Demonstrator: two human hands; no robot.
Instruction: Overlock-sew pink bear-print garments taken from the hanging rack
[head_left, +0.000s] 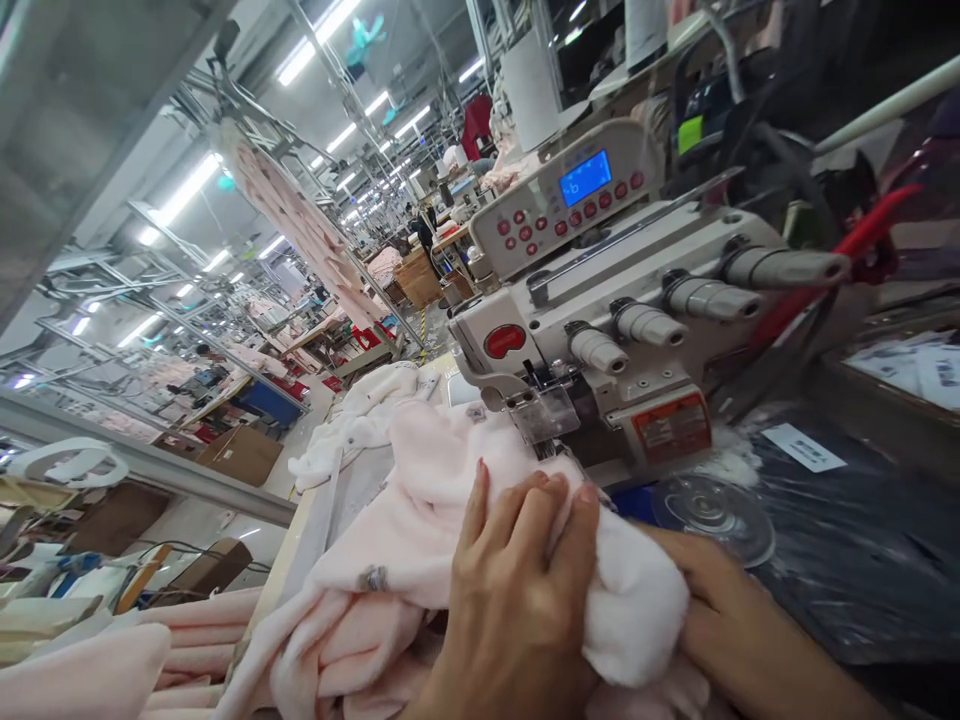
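A pale pink and white plush fabric piece [420,520] lies bunched beneath the presser area of an overlock sewing machine [570,310]. My left hand [517,570] rests on top of the cloth just in front of the needle area, fingers bent and gripping it. On the right, my right hand [712,590] holds the white part of the same fabric from its far side; its fingertips are hidden behind the cloth. A small grey printed patch shows on the pink fabric. The needle itself is hard to make out.
White fabric pieces [360,420] lie left of the machine. Folded pink pieces [202,640] are stacked at lower left. A clear plastic disc [712,515] and a white label [804,447] lie on the dark surface at right. A metal bar [150,450] crosses the left side.
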